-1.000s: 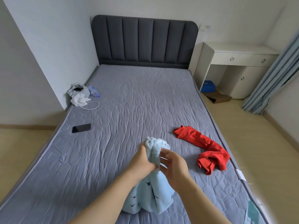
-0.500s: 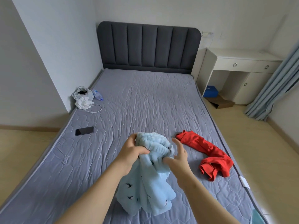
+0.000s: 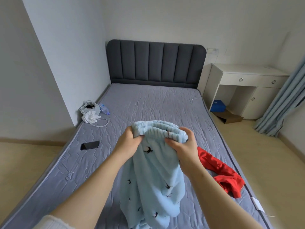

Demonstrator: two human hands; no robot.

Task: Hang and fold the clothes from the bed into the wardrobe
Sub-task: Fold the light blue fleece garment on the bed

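A grey quilted bed (image 3: pixel 148 103) with a dark padded headboard (image 3: pixel 155 61) is seen in a pale-walled room. Above its near end a light-blue fleece garment (image 3: pixel 153 184), printed with small dark birds, is held up: its gathered top edge is gripped by the left hand (image 3: pixel 130 142) and the right hand (image 3: pixel 183 146), fingers curled round the cloth. A crumpled red garment (image 3: pixel 221 172) lies by the bed's right edge, a black phone (image 3: pixel 90 145) by the left.

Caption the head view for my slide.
Over the bed, left hand and right hand grip a light-blue garment; a red garment lies beside.
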